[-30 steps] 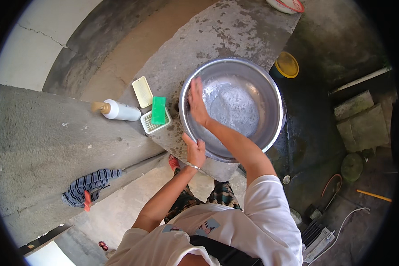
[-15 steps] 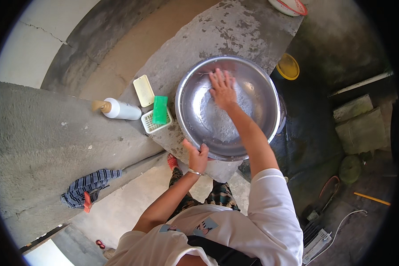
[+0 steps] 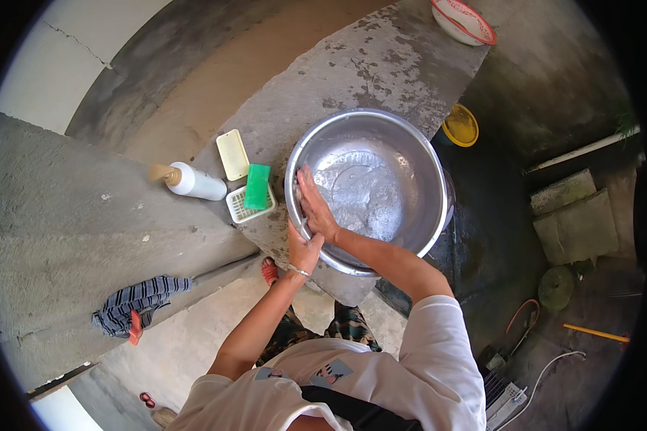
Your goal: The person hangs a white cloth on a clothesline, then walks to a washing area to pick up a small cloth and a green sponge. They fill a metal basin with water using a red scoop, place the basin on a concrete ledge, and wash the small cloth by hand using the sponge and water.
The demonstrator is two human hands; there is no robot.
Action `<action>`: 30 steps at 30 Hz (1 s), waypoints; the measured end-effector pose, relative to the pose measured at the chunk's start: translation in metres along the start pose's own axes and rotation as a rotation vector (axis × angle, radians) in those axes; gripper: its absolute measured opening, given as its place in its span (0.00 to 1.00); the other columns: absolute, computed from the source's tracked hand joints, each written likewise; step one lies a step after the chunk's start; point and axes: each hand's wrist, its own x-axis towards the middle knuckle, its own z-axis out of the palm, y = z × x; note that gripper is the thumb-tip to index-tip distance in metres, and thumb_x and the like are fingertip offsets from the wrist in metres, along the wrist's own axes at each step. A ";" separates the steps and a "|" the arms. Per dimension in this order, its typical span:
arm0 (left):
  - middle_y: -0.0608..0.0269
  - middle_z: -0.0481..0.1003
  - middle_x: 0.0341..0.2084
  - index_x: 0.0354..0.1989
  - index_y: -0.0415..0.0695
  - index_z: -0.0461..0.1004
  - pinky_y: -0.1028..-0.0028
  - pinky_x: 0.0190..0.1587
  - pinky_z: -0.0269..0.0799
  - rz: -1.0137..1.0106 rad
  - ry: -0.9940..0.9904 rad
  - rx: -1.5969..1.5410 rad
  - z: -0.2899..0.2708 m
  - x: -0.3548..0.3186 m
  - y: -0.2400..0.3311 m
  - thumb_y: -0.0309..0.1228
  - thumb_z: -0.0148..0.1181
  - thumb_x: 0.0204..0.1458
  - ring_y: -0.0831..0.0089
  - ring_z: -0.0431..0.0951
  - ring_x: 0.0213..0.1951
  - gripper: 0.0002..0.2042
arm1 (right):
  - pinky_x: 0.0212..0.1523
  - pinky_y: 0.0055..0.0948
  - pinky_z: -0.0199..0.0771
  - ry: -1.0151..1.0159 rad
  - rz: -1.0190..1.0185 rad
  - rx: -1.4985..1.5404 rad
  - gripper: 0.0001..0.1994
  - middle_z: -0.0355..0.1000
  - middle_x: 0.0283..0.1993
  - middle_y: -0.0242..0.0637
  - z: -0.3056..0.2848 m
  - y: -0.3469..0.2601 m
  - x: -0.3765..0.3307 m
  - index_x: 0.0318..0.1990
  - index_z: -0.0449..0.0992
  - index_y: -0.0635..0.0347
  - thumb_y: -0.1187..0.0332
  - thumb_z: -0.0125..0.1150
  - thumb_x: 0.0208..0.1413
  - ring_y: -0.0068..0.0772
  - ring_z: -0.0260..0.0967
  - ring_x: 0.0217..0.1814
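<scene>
Mostly: right hand [image 3: 315,210] flat inside round steel basin [image 3: 402,154].

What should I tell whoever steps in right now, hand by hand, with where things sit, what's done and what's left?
Left hand grips the near rim of the steel basin on the concrete ledge.
Right hand lies flat on the basin's inner left wall, rubbing.
Green sponge sits on its tray, white bottle beside it.
Done: the inside looks wet.
Left: probably the remaining scrubbing and a rinse.

Right hand [image 3: 316,210] slid left (inside basin [image 3: 410,154]).
</scene>
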 end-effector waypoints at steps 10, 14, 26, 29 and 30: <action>0.60 0.66 0.42 0.56 0.39 0.53 0.77 0.44 0.66 -0.087 -0.042 -0.134 0.012 -0.017 0.004 0.16 0.50 0.38 0.74 0.69 0.41 0.30 | 0.66 0.49 0.21 0.432 0.095 -0.283 0.31 0.21 0.68 0.56 -0.027 0.032 0.067 0.66 0.33 0.56 0.73 0.38 0.58 0.61 0.18 0.70; 0.59 0.67 0.43 0.56 0.39 0.52 0.78 0.41 0.67 -0.114 0.002 -0.191 0.009 -0.022 0.005 0.16 0.49 0.39 0.76 0.69 0.39 0.30 | 0.67 0.47 0.26 -0.125 0.024 -0.260 0.32 0.23 0.68 0.56 -0.009 0.022 0.015 0.66 0.33 0.60 0.66 0.39 0.58 0.60 0.22 0.70; 0.60 0.65 0.48 0.62 0.41 0.49 0.76 0.48 0.63 -0.196 0.031 -0.319 0.004 -0.005 -0.004 0.16 0.47 0.40 0.72 0.67 0.45 0.34 | 0.63 0.60 0.36 -0.507 0.472 -1.122 0.37 0.25 0.69 0.49 -0.171 0.049 -0.051 0.66 0.41 0.50 0.49 0.48 0.53 0.64 0.20 0.69; 0.60 0.67 0.43 0.56 0.41 0.55 0.74 0.42 0.67 -0.155 0.085 -0.350 0.005 -0.001 -0.010 0.16 0.47 0.40 0.71 0.69 0.40 0.29 | 0.62 0.62 0.34 -0.765 0.760 -1.034 0.38 0.17 0.68 0.53 -0.149 -0.009 -0.071 0.66 0.37 0.52 0.56 0.50 0.52 0.73 0.12 0.66; 0.60 0.69 0.39 0.52 0.40 0.60 0.72 0.38 0.70 -0.133 0.101 -0.381 0.009 0.000 -0.009 0.16 0.47 0.40 0.71 0.71 0.36 0.25 | 0.63 0.62 0.32 -0.794 0.753 -0.981 0.38 0.16 0.68 0.52 -0.137 -0.016 -0.077 0.66 0.36 0.53 0.57 0.49 0.53 0.71 0.11 0.67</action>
